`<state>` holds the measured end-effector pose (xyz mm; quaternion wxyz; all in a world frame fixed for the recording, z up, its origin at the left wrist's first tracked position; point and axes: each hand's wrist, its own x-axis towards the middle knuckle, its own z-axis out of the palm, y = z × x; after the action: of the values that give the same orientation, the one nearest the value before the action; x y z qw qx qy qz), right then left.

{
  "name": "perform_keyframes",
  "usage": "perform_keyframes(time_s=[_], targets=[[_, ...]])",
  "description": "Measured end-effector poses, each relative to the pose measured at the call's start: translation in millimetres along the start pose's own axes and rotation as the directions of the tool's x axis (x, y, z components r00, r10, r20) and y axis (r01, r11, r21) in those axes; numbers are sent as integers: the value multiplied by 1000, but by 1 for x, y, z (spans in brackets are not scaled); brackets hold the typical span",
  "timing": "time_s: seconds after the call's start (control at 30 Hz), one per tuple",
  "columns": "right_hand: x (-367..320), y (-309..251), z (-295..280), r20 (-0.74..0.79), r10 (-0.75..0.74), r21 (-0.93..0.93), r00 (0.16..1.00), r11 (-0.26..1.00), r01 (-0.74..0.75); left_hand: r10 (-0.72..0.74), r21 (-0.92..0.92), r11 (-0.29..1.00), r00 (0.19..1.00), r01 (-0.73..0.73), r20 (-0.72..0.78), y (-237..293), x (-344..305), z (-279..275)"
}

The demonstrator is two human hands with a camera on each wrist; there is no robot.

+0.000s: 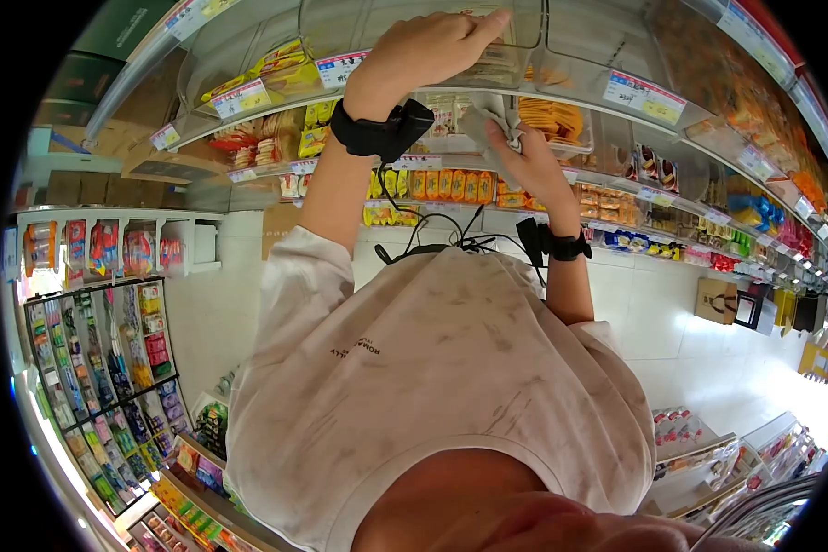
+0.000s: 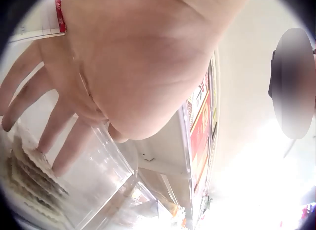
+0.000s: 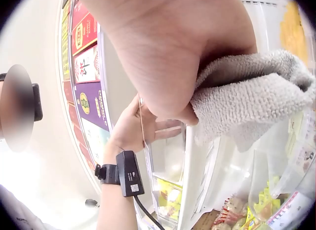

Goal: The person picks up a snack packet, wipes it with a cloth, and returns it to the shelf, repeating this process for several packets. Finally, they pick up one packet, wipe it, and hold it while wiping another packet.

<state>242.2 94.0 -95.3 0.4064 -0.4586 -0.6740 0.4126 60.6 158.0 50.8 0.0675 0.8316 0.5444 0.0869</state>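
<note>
My left hand (image 1: 432, 51) reaches over the front of a clear plastic bin (image 2: 106, 190) on the upper shelf. Its straight, spread fingers (image 2: 66, 146) show through the plastic, and the rim lies against the palm. Beyond the fingertips stand several thin brown packs with crinkled edges (image 2: 32, 183). Lower and to the right, my right hand (image 1: 532, 170) grips a grey terry cloth (image 3: 252, 99), bunched in the fingers with a fold hanging out. In the head view, the cloth is in front of the shelf below, beside orange snack packs (image 1: 552, 121). Part of the right fingers is hidden.
Price labels (image 1: 644, 97) line the shelf edges. Yellow snack packs (image 1: 276, 66) lie in a bin to the left, with orange packs (image 1: 451, 186) on a lower shelf. Black cables (image 1: 432, 221) hang between the wrists. Red and purple boxes (image 3: 91, 104) stand above.
</note>
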Motion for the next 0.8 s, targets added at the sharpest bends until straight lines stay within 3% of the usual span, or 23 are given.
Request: perform_keyframes(time_s=[0.1,0.17,0.23,0.3,0.37,0.47,0.5,0.57,0.6,0.67,0.73,0.8], targets=[[0,1,-1,17,77,-56,997,996,-76,17,71,997,999,-14,-41,1,-6,-3],[-1,9,-1,-80,9,-20,997,1000,-11,-134,-56,990,989,130,-65,22,-14,-19],[-1,20,-1,-152,24,-2,988,1000,-25,36,-140,985,913,-101,-406,14,-13,-5],[1,32,-4,-199,122,10,972,992,-122,67,-238,934,783,-267,-618,7,-19,2],[2,42,-5,-236,111,46,965,994,-103,-25,-391,844,701,-368,-713,4,-36,2],[6,54,-1,-285,91,84,954,994,-69,-67,-717,660,934,-222,-350,-2,-84,-4],[8,56,1,-300,82,93,950,994,-56,39,-757,624,975,-195,-219,-4,-88,-1],[14,54,8,-205,194,160,959,974,-163,252,-823,557,967,-112,38,-8,-97,14],[19,53,13,-150,246,188,958,958,-216,253,-797,599,962,-72,103,-15,-96,31],[40,82,40,-189,340,226,921,928,-296,242,-731,682,944,-1,225,-36,-79,83],[59,91,62,-195,403,278,894,897,-343,-22,-545,835,994,74,103,-56,-55,139],[72,85,77,-168,440,344,882,865,-366,-146,-518,855,973,33,-179,-85,-24,212]])
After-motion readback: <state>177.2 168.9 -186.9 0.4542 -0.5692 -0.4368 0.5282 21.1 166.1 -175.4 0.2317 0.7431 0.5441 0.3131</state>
